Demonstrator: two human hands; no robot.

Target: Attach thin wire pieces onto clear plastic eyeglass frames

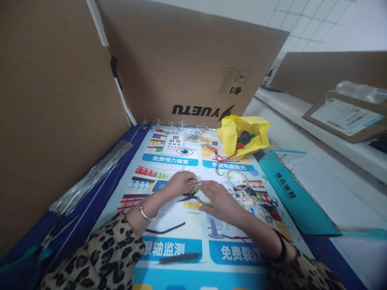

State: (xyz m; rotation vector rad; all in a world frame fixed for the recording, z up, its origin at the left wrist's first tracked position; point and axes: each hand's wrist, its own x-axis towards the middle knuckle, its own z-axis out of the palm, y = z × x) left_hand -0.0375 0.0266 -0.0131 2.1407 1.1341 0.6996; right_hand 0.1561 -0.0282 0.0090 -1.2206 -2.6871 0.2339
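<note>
My left hand [181, 183] and my right hand [219, 199] meet over the middle of the printed poster [204, 231]. Both sets of fingers are closed around a small, pale, shiny piece [196, 183] that is too small to name. Just below the fingertips lie pliers [191, 196] with dark jaws and yellow handles, partly hidden by my right hand. A clear roll of tape or ring [238, 179] rests on the poster to the right of my right hand. Red wire [222, 161] runs toward a yellow bag.
The yellow bag [226, 135] holds purple, red and green items. Cardboard panels [181, 68] rise behind and at left. Silver wires [90, 177] and teal-handled scissors [45, 245] lie at left. A teal box [298, 193] is at right. Small loops and wires line the back edge.
</note>
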